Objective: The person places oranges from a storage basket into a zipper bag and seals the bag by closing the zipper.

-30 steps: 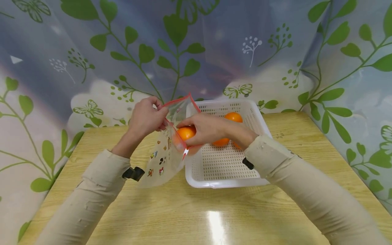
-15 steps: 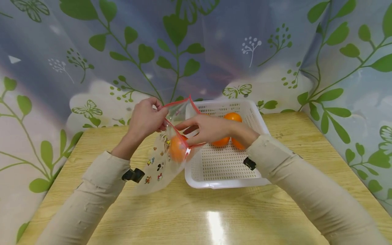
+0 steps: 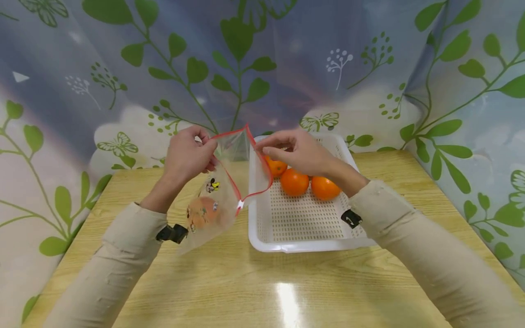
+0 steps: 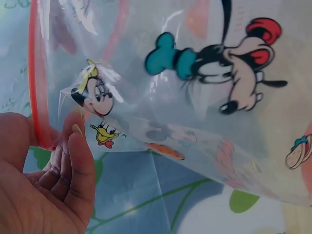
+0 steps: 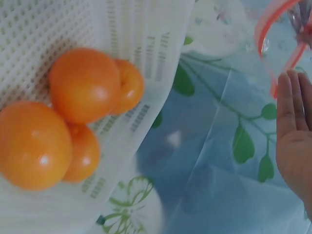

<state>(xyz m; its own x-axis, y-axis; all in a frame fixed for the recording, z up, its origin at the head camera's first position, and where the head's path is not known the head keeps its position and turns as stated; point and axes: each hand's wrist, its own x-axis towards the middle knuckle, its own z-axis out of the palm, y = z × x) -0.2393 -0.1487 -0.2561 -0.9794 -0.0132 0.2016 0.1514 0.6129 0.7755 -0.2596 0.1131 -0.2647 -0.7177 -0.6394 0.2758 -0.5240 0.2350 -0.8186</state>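
A clear zip bag (image 3: 217, 196) printed with cartoon figures hangs above the table's left half, its red-rimmed mouth wide. One orange (image 3: 203, 212) lies low inside it. My left hand (image 3: 188, 155) pinches the near-left rim; the left wrist view shows its fingers (image 4: 73, 170) curled against the red strip (image 4: 36, 97) and the bag (image 4: 195, 97). My right hand (image 3: 295, 150) hovers over the far left of the white tray (image 3: 287, 248), fingers (image 5: 292, 122) straight, tips beside the red rim (image 5: 273, 48). Whether they touch it I cannot tell. Several oranges (image 3: 294, 182) sit below it.
The perforated tray's wall (image 5: 136, 29) and its oranges (image 5: 84, 84) fill the left of the right wrist view. The wooden table (image 3: 287, 291) stretches toward me. A leaf-printed plastic curtain (image 3: 246, 68) closes off the back and both sides.
The orange left my right hand and slid down to the bag's bottom. My right hand drew out of the bag and moved back over the tray. The left hand kept its hold.
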